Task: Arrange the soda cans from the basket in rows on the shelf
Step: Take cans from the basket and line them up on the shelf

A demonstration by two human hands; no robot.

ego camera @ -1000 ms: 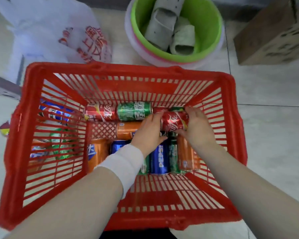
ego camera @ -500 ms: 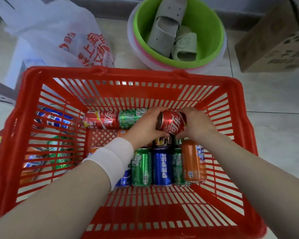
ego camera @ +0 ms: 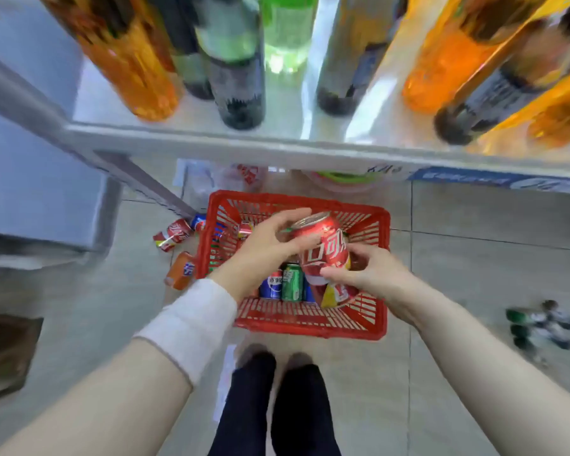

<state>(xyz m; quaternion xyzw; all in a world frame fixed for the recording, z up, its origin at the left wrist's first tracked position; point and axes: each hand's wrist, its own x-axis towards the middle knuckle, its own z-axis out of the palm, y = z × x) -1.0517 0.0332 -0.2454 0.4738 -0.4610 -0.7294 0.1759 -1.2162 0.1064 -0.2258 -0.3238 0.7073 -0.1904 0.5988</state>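
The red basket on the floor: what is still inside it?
In the red basket, a blue can, a green can and a red can show. The left hand, right hand and their red can hide the rest.

bottles (ego camera: 237, 80): upright | green basin (ego camera: 344, 178) | plastic bag (ego camera: 211, 182): floor

You're standing in a small shop: beyond your grip, a shelf (ego camera: 277, 149) with a price strip (ego camera: 494, 179) carries drink bottles (ego camera: 237, 77); below it sits a red shopping basket (ego camera: 380, 281).
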